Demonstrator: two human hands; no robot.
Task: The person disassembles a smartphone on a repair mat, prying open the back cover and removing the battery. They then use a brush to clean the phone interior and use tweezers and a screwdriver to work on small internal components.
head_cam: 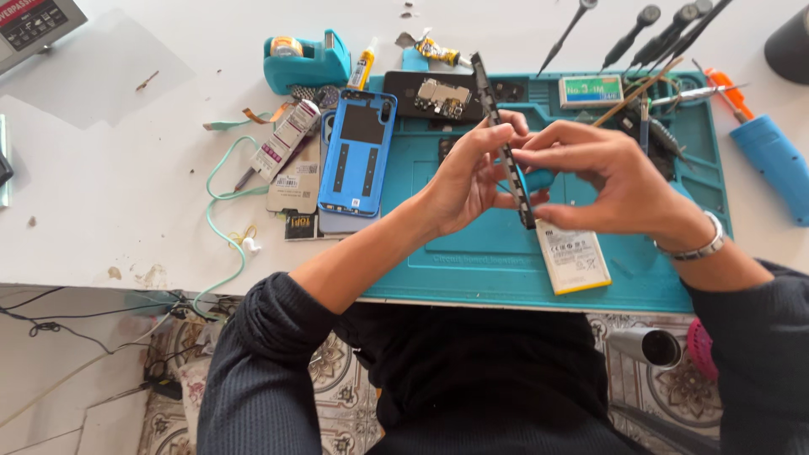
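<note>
Your dark sleeves (253,371) fill the foreground. Above them, your left hand (468,177) and right hand (602,181) meet over a teal work mat (497,261) on the table (109,185). Both hands curl their fingers closed around a thin black phone frame (503,139), held edge-on between them. A white battery (573,257) lies just below your right hand; a blue back cover (358,156) lies left of your left hand.

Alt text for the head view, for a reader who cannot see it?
Both hands, left hand and right hand, hold a dark phone frame edge-on above a teal work mat. A white battery and blue back cover lie nearby.
</note>
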